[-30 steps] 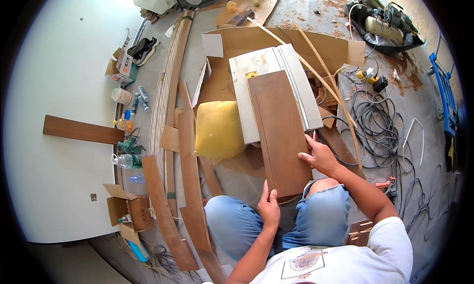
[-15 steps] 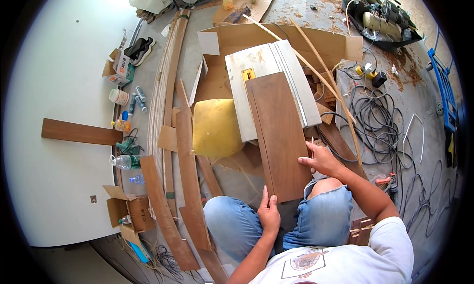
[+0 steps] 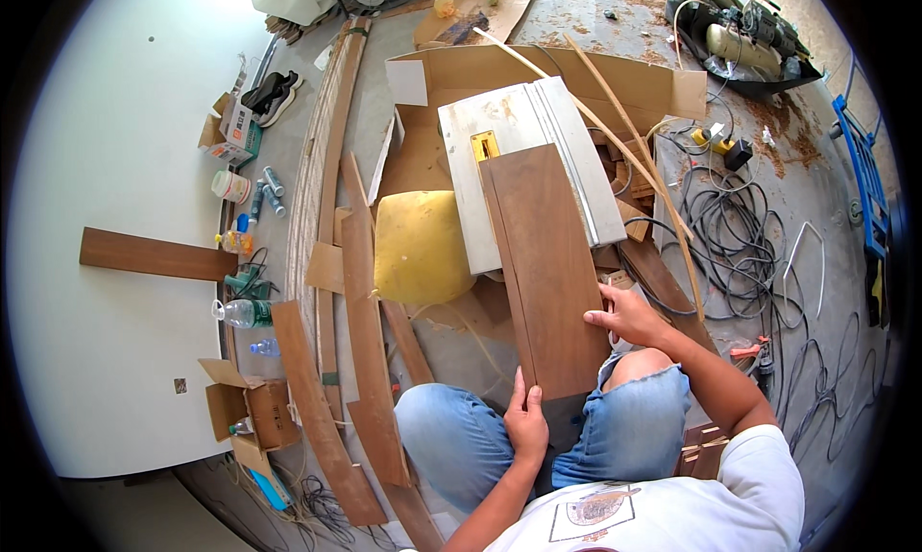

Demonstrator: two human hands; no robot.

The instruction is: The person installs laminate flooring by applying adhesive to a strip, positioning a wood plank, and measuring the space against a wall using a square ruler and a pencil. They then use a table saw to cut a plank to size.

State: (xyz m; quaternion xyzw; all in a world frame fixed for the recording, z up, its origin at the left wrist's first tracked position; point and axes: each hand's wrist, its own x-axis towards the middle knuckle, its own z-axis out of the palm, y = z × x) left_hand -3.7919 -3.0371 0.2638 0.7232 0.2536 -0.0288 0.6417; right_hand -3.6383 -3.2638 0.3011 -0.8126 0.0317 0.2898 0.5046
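A wide brown floorboard (image 3: pixel 547 264) lies with its far part on the pale metal table of a saw (image 3: pixel 519 115). Its near end reaches over my knees. My left hand (image 3: pixel 525 422) pinches the near left corner, thumb on top. At the right edge my right hand (image 3: pixel 629 315) grips the board, thumb on its face and fingers underneath or hidden. A dark line runs lengthwise along the board's left side. Beyond the far end, the saw's yellow insert (image 3: pixel 485 146) shows in the tabletop.
A yellow rounded seat (image 3: pixel 418 248) stands left of the saw. Long planks (image 3: pixel 322 413) lie further left. Cardboard (image 3: pixel 576 67) surrounds the saw's far side, with thin wooden strips (image 3: pixel 629 130) across it. Black cables (image 3: pixel 735 226) coil on the right, and an air compressor (image 3: pixel 744 48) stands beyond.
The board has slid slightly toward me, baring a little more of the tabletop by the yellow insert. Both hands have shifted slightly with it and keep their grip.
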